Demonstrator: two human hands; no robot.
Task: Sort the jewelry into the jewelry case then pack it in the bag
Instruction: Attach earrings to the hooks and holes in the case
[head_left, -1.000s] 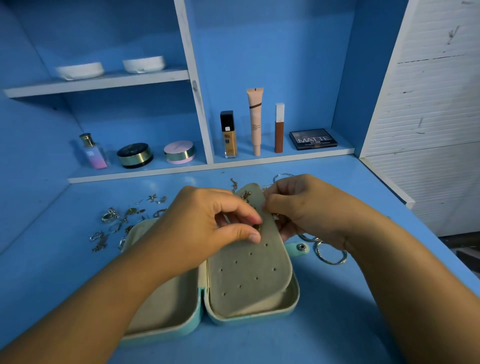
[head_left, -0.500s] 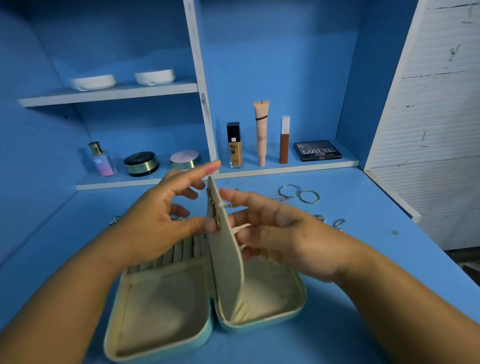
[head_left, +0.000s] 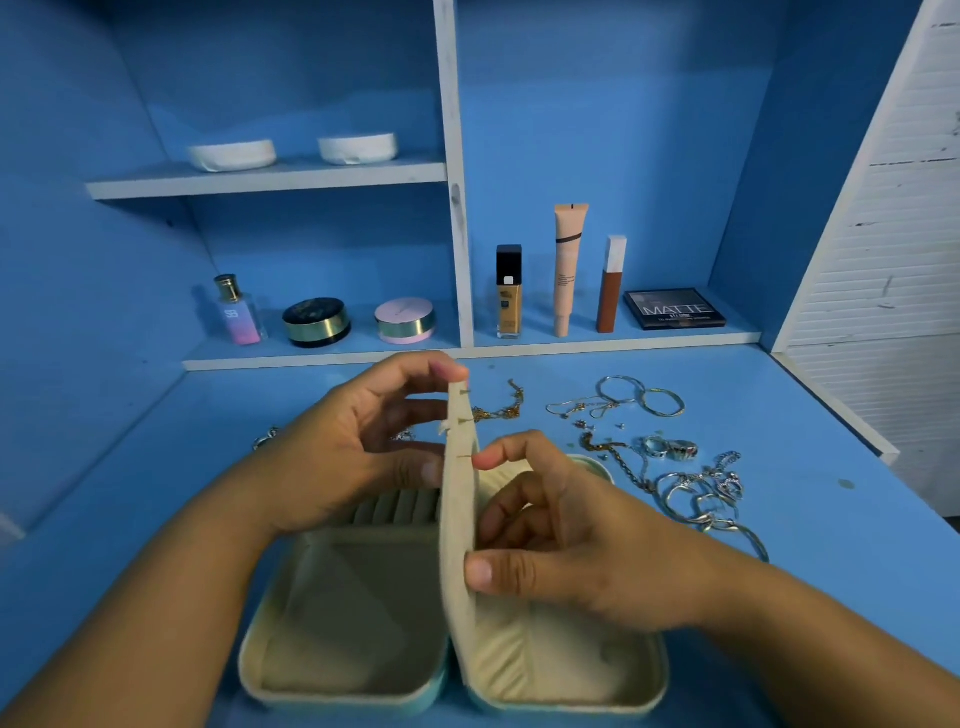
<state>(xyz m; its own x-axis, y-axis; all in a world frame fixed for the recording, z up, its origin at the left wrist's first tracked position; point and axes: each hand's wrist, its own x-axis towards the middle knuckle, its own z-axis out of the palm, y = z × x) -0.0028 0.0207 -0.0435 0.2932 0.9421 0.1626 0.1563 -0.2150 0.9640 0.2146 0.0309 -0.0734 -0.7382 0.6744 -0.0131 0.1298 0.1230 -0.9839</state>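
An open mint jewelry case (head_left: 343, 691) with a cream lining lies on the blue desk. Its cream earring flap (head_left: 460, 519) stands upright in the middle, with small earring posts (head_left: 464, 421) poking through near the top. My left hand (head_left: 337, 457) holds the flap from the left, index finger at its top and thumb on its left face. My right hand (head_left: 571, 545) grips it from the right, index fingertip at a post and thumb on the near edge. Loose silver jewelry (head_left: 696, 499), rings (head_left: 670, 448), bangles (head_left: 662, 402) and a gold chain (head_left: 501, 410) lie to the right. No bag is in view.
A few more pieces (head_left: 265, 439) lie left of the case, mostly hidden by my left hand. On the low shelf behind stand a perfume bottle (head_left: 236, 312), two round compacts, makeup tubes (head_left: 569, 270) and a palette (head_left: 672, 307). A white slatted panel (head_left: 883, 260) borders the right.
The flap was lifted from flat on the right half to upright. My view has shifted, bringing the jewelry on the right into sight. My right hand's fingers have curled in against the flap.
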